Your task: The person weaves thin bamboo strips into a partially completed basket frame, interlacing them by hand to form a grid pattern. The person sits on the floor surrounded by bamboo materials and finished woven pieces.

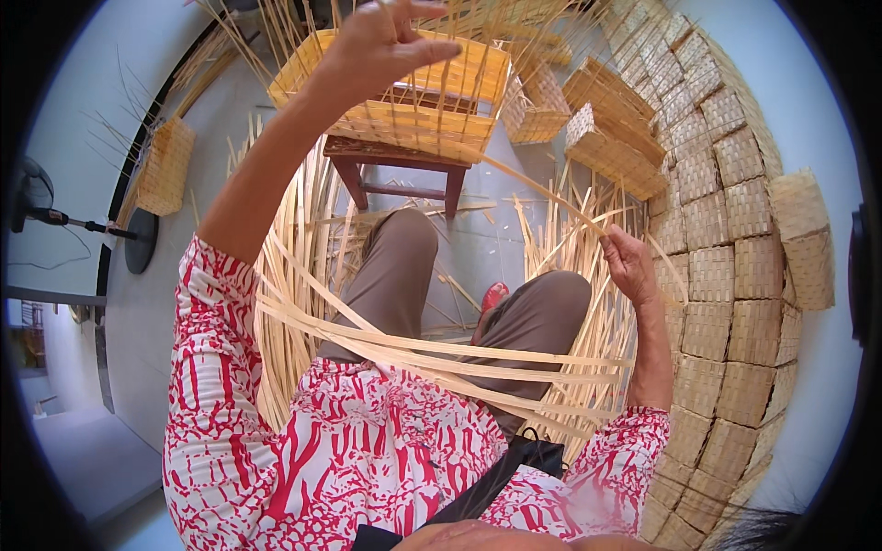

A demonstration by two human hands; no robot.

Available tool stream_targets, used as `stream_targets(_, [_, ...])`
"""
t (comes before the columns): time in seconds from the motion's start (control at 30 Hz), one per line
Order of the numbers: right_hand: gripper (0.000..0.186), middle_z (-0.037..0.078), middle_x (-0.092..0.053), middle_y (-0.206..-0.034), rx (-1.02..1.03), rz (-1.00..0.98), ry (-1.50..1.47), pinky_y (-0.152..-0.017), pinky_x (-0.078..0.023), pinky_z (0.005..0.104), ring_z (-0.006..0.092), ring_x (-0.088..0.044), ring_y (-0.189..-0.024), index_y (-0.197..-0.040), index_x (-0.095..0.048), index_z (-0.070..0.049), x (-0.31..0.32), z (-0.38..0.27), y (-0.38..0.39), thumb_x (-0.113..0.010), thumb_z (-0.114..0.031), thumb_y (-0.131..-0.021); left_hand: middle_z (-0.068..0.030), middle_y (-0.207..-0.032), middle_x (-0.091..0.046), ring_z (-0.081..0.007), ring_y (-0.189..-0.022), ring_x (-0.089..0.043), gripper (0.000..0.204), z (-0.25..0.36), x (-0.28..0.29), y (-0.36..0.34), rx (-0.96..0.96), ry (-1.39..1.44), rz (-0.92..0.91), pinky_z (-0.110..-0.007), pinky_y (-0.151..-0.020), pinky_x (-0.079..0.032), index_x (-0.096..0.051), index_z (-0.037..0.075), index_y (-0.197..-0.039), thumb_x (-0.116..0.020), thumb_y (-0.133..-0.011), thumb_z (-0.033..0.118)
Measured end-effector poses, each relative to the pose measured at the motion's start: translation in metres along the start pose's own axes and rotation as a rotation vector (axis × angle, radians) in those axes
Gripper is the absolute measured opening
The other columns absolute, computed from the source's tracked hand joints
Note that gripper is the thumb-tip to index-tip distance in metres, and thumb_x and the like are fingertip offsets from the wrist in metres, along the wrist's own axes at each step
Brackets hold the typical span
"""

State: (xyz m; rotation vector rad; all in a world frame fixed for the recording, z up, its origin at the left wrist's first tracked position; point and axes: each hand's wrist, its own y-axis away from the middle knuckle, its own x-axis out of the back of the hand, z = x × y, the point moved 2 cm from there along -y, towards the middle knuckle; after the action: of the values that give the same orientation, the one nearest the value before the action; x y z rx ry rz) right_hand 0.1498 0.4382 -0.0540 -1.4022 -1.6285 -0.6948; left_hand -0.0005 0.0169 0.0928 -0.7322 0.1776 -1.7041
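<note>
A half-woven, yellowish bamboo basket (404, 129) with long upright stakes sits on a small brown wooden stool (395, 151) in front of me. My left hand (381, 50) is over the basket's near left side, among the stakes. Its thumb points right, apart from the other fingers, which are partly cut off by the upper edge. Away to the right, my right hand (627, 264) pinches a flat bamboo strip (547, 195) between thumb and fingers. That strip runs slantwise from the basket's near right corner to my grip.
Loose bamboo strips (441, 354) lie across my lap, with more piled on both sides. Stacked woven baskets (707, 294) line the right wall; others (616, 124) stand beyond the stool. At left are a staked basket (165, 165) and a black fan (138, 241).
</note>
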Motion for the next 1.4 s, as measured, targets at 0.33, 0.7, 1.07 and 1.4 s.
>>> stream_targets(0.33, [0.023,0.014,-0.054,-0.066,-0.143,0.088,-0.156,-0.055,-0.042,0.0403,0.0282,-0.055,-0.057,-0.099,-0.061,-0.005,-0.002,0.029,0.036,-0.057,-0.027,-0.106,-0.0089,-0.115,-0.073,-0.0171,-0.101,-0.068,0.042,-0.014,-0.013,-0.047,-0.315,-0.036,-0.472,-0.028,-0.083,-0.058,-0.069,0.017,-0.134,-0.073,-0.096,0.036])
stream_targets(0.7, [0.029,0.005,-0.054,-0.061,-0.099,0.117,-0.272,-0.055,-0.045,0.0311,0.0129,-0.055,-0.056,-0.095,-0.062,-0.002,0.002,0.005,0.028,-0.057,-0.028,-0.107,-0.0078,-0.122,-0.071,-0.0203,-0.114,-0.065,0.033,-0.021,-0.051,-0.078,-0.274,-0.284,-0.789,-0.037,-0.097,-0.055,-0.072,0.013,-0.12,-0.07,-0.098,0.038])
stream_targets(1.07, [0.021,-0.003,-0.05,-0.07,0.019,0.22,-0.369,-0.058,-0.041,0.0246,0.006,-0.049,-0.063,-0.123,-0.064,-0.01,0.004,-0.041,-0.023,-0.05,-0.019,-0.11,-0.0039,-0.119,-0.075,-0.0208,-0.119,-0.068,0.021,-0.031,0.021,0.001,-0.465,-0.195,-0.379,-0.04,-0.105,-0.051,-0.075,0.009,-0.116,-0.066,-0.102,0.021])
stream_targets(1.4, [0.018,0.018,-0.072,-0.092,0.227,0.16,0.159,-0.068,-0.053,0.0507,0.0394,-0.071,-0.086,-0.116,-0.061,-0.016,-0.025,-0.109,-0.123,-0.054,-0.013,-0.1,-0.01,-0.117,-0.076,-0.0302,-0.128,-0.063,0.021,-0.057,0.038,0.125,-0.414,-0.307,-0.189,-0.048,-0.113,-0.044,-0.078,0.008,-0.113,-0.071,-0.094,0.011])
